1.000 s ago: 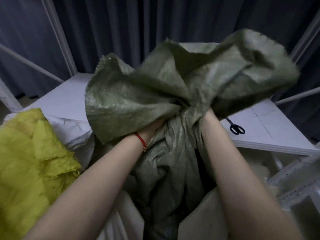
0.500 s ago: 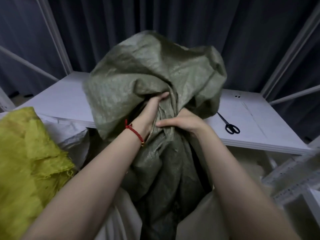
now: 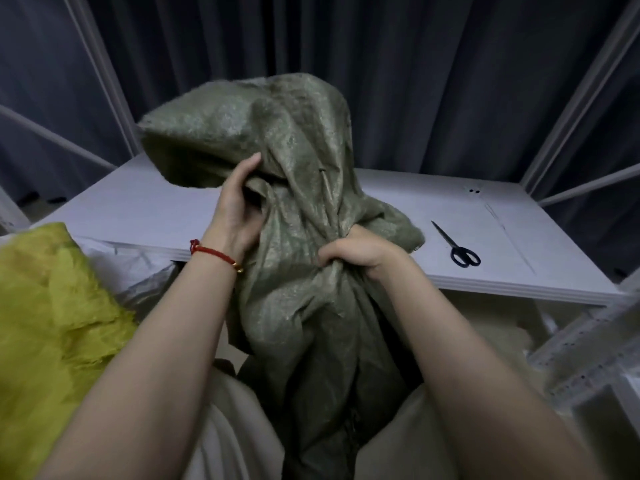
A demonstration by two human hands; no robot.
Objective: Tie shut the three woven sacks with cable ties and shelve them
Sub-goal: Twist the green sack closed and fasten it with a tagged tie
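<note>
Head view: my two bare forearms reach forward to the green sack (image 3: 304, 306), which stands upright between them, close in front of me
Green sack: olive woven cloth, neck bunched about halfway up; the loose top flops above the bunch and sags to the left; the lower part runs down out of frame between my arms
Right hand (image 3: 360, 251): fingers (image 3: 329, 259) clenched round the gathered neck, knuckles up
Left hand (image 3: 232, 209): just above and left of the right one, thumb lying up against the loose top, fingers (image 3: 244, 221) curled into a fold of the cloth and grasping it
Left wrist: red cord bracelet (image 3: 214, 252)
Yellow sack (image 3: 52, 306): crumpled, low at my left, apart from the green one
White sack (image 3: 138, 268): between yellow and green, partly hidden
Shelf (image 3: 519, 244): pale board behind the green sack, metal uprights at its corners
Scissors (image 3: 459, 249): black handles, flat on the shelf, right of my right hand, blades pointing away from me
Backdrop: dark curtain (image 3: 415, 81) behind the shelf
</note>
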